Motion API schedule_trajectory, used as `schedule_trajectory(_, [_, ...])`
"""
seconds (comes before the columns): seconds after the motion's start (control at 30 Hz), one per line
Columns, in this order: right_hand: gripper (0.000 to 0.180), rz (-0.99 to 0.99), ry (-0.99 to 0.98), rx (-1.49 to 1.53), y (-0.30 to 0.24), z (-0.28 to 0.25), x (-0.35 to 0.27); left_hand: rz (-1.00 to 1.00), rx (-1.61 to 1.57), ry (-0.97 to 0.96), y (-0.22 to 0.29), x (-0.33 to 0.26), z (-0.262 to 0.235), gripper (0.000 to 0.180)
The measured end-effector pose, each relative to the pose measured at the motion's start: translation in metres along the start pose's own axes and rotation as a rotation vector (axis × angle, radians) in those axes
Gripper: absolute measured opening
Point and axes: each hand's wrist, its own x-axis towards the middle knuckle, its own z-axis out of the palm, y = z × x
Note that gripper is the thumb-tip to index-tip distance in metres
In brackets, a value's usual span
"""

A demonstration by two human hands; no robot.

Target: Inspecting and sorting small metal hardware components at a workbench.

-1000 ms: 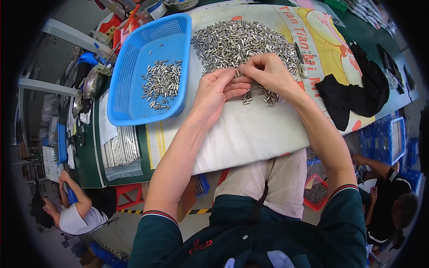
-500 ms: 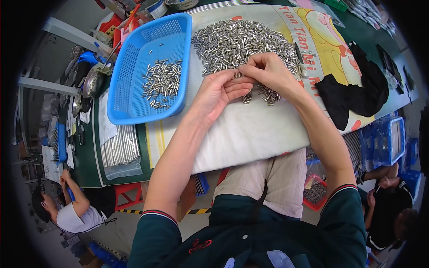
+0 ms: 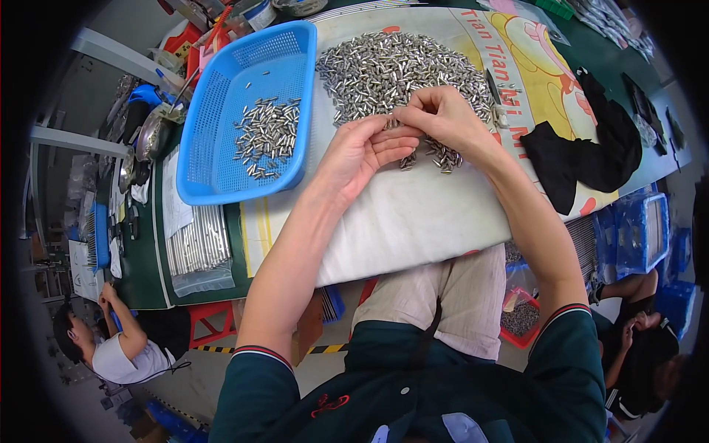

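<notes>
A blue basket (image 3: 213,148) stands on the left of the counter (image 3: 144,269), its tall side rising beside the pile, with a loose heap of pins (image 3: 267,136) inside. A bag of long rods (image 3: 198,247) lies in front of it, and a crumpled black cloth (image 3: 580,166) lies to the right. The main pile of metal pins (image 3: 399,70) is spread on a pale cover (image 3: 413,218), its near edge partly hidden by both hands. These pins are short and straight; their long axes point every way, many lying flat. The left hand (image 3: 362,151) is half curled, palm up; the right hand (image 3: 443,122) has thumb and forefinger drawn together, meeting the left fingertips. Whether either grips a pin, or which way it points, I cannot tell
</notes>
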Motion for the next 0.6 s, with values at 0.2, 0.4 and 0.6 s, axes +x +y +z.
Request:
schedule_trajectory(0.2, [0.029,-0.003,0.004,0.005,0.0,0.0001,-0.0001,0.0,-0.01,-0.019,0.001,-0.0011,0.0008,0.024])
schedule_trajectory(0.4, [0.028,0.0,0.025,0.032,-0.0013,0.0012,-0.0009,0.021,0.022,-0.047,0.0023,-0.0029,0.0042,0.024])
schedule_trajectory(0.6, [0.029,-0.009,0.031,0.031,-0.0017,0.0001,-0.0014,0.025,0.035,-0.064,0.0028,-0.0027,0.0048,0.024])
